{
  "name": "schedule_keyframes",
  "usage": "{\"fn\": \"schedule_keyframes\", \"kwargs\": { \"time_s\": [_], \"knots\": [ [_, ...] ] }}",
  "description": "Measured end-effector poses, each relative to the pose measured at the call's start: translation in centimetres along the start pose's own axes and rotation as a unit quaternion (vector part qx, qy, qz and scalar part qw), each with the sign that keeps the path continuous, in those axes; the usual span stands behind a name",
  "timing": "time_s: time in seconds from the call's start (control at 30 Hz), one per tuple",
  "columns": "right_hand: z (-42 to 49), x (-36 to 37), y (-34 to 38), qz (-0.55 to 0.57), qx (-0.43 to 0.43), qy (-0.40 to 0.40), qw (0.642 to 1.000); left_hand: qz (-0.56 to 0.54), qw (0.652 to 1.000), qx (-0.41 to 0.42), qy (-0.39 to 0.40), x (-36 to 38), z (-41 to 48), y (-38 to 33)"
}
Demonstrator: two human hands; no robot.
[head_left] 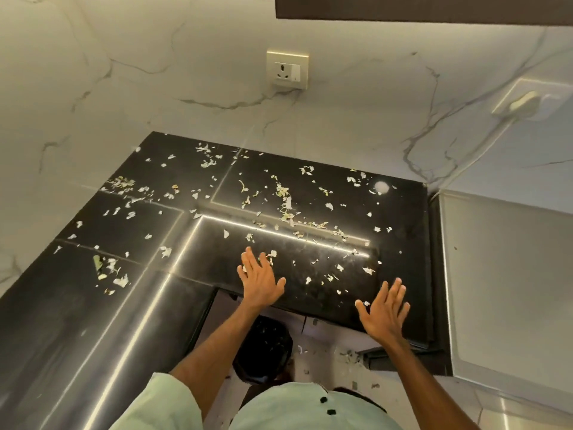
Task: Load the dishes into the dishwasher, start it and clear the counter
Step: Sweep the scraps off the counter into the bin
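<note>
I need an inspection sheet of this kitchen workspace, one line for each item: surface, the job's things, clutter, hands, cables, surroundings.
Surface: black counter, glossy and L-shaped, with light strips reflected in it.
Job's things: no dishes and no dishwasher seen.
Clutter: pale scraps scattered over most of the counter, and a few on the floor.
Hands: left hand and right hand are both open with fingers spread at the counter's front edge, holding nothing; contact cannot be told.
Cables: one plug on the right wall; its lead is not clearly seen.
Surroundings: marbled wall with a free socket; dark bin on the floor below the counter; white unit at right.
</note>
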State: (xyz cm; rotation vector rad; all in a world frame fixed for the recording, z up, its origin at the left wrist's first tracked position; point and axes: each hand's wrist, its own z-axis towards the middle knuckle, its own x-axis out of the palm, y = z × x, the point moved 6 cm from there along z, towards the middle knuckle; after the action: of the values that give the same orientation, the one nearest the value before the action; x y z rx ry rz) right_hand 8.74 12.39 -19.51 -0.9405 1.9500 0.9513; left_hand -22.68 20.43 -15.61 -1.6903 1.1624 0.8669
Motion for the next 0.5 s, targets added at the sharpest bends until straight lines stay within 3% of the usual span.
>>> {"fn": "schedule_keyframes", "kwargs": {
  "time_s": [0.17,0.5],
  "knots": [
    [-0.9,2.6,-0.6,0.053,0.086,0.047,0.994,-0.005,0.999,-0.009,0.031,1.7,1.2,2.7],
    [0.6,4.3,5.2,0.051,0.059,0.064,0.995,-0.015,0.997,0.04,0.061,5.5,1.2,3.9]
  ]
}}
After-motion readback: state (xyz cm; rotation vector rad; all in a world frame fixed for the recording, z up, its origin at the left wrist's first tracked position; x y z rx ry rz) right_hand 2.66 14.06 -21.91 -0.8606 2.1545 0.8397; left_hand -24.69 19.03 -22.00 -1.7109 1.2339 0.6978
